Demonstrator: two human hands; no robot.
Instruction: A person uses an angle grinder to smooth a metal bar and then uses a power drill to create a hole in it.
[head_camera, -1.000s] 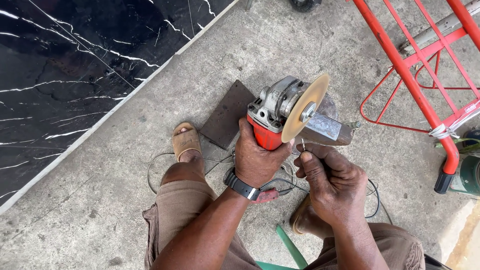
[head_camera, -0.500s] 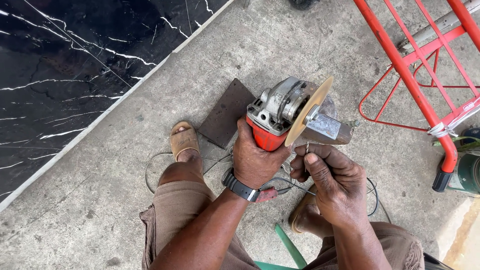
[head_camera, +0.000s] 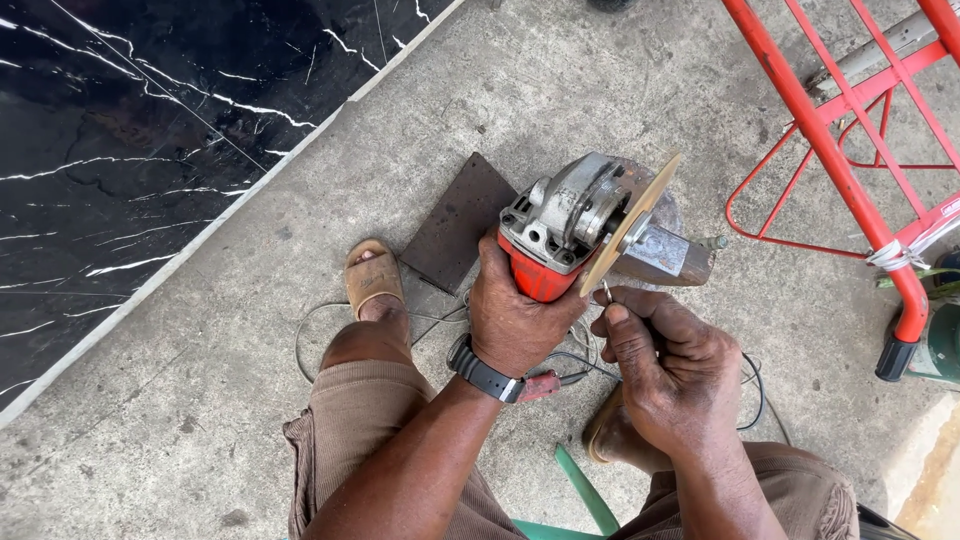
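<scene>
Count of things on the concrete floor

One angle grinder (head_camera: 570, 235) with one cutting disc (head_camera: 632, 222), two hands, two sandals, one wristwatch (head_camera: 485, 371), one black marble slab (head_camera: 150, 130), one red trolley (head_camera: 850, 140).

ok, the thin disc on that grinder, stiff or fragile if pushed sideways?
Probably stiff but brittle: the disc looks thin, seen nearly edge-on. The angle grinder likely feels heavy; the left hand wraps its red body fully.

Bare forearms, a black wristwatch (head_camera: 486, 372), tan trousers (head_camera: 355, 440) and tan sandals (head_camera: 372, 277).
</scene>
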